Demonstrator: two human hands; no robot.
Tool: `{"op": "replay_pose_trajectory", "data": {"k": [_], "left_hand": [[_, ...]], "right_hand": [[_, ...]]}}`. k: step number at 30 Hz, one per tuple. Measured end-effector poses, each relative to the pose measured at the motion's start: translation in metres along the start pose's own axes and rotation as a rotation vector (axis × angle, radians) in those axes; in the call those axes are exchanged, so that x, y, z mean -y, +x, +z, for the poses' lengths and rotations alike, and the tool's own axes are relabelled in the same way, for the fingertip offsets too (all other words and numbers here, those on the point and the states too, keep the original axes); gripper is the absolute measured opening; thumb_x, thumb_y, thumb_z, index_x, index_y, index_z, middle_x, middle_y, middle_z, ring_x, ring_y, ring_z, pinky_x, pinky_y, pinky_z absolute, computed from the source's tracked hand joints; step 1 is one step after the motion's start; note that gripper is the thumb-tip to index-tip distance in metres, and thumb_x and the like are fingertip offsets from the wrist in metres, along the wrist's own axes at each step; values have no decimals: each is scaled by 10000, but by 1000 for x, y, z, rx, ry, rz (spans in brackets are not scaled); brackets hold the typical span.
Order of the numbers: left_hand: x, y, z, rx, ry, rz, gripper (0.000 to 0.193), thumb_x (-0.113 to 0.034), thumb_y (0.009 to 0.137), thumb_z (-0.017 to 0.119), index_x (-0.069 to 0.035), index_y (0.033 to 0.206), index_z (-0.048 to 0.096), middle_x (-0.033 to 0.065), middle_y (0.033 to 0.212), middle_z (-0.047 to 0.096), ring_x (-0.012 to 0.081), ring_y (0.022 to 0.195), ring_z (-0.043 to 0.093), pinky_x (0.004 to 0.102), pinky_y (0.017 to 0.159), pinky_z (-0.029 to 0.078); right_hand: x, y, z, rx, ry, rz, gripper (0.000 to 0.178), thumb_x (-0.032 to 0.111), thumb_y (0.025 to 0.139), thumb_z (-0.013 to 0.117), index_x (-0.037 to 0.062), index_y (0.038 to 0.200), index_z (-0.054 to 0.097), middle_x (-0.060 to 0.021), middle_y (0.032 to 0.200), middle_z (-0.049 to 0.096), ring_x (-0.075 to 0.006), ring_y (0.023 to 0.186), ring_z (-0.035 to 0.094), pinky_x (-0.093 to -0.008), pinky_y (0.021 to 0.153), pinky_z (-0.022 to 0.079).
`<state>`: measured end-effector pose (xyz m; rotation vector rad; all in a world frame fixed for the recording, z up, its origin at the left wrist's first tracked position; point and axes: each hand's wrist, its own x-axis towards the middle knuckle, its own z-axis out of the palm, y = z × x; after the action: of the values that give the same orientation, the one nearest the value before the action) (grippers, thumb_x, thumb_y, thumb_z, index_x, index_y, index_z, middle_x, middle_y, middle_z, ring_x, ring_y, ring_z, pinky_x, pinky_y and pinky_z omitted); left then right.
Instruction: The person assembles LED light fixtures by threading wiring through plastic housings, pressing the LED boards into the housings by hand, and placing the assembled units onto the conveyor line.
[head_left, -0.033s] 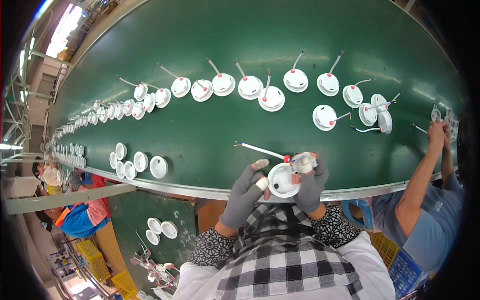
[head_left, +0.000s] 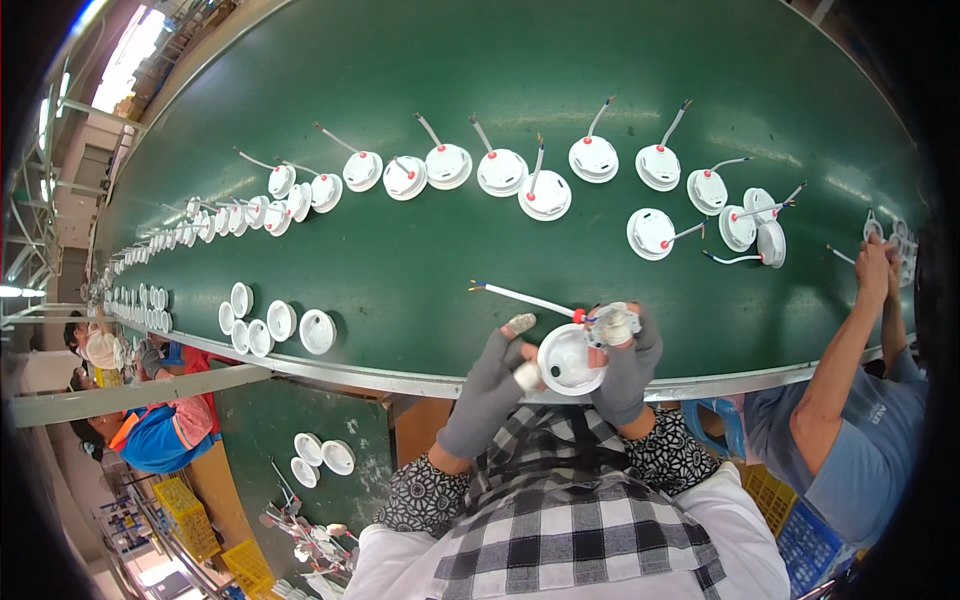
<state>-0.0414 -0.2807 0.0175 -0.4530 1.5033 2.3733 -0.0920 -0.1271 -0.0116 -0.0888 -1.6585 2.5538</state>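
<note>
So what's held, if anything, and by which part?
The right hand holds a small white fitting by its sides. The left hand is at the white cup, left rim; gripping cannot be told.

The head view comes from the left of two wide fisheye cameras worn side by side on the head; it faces forward and steeply down, upright and unmirrored, from above the wearer's checked cloth; the left hand and right hand are near the lens, below centre; the green desk spreads ahead, its near edge bowed downward, its far edge curving out past the top; the wide field takes in a co-worker at right and smaller, farther crates at left; black rims the corners.
</note>
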Motion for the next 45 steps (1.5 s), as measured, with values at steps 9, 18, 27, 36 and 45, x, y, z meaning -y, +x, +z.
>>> {"op": "replay_pose_trajectory", "data": {"k": [9,18,27,36,45], "left_hand": [[-9,-11,22,39,659,149,837,-281,654,864,-39,1322,420,84,1195,578,176,1077,597,302,915,484],[-16,-28,-9,-310,900,351,824,-369,615,881,-75,1260,461,88,1138,611,213,1001,651,323,835,537],[-19,-41,-10,-336,1007,442,857,-268,626,882,-42,1318,430,109,1196,580,250,1042,623,327,844,535],[-22,-39,-13,-376,1095,507,776,-259,619,876,-14,1238,479,101,1080,574,276,998,589,355,828,507],[-15,-35,-10,-186,1292,656,705,-203,666,835,21,1231,479,129,1108,612,279,926,614,355,816,509]], "right_hand": [[10,-14,-1,186,-19,-34,221,211,898,605,-4,926,566,-63,854,617,-112,752,570,-260,697,492],[85,4,-48,384,200,224,291,280,935,600,9,873,516,-97,725,599,-126,515,587,-258,627,507],[89,-5,-33,554,-210,127,202,176,857,692,-7,831,610,-79,667,608,-149,533,575,-273,565,470],[105,21,-10,1021,-381,-421,168,138,717,767,42,815,669,-70,601,551,-237,488,485,-332,530,418],[73,0,29,874,-678,10,243,281,837,671,83,972,629,-126,638,613,-309,539,609,-393,503,458]]}}
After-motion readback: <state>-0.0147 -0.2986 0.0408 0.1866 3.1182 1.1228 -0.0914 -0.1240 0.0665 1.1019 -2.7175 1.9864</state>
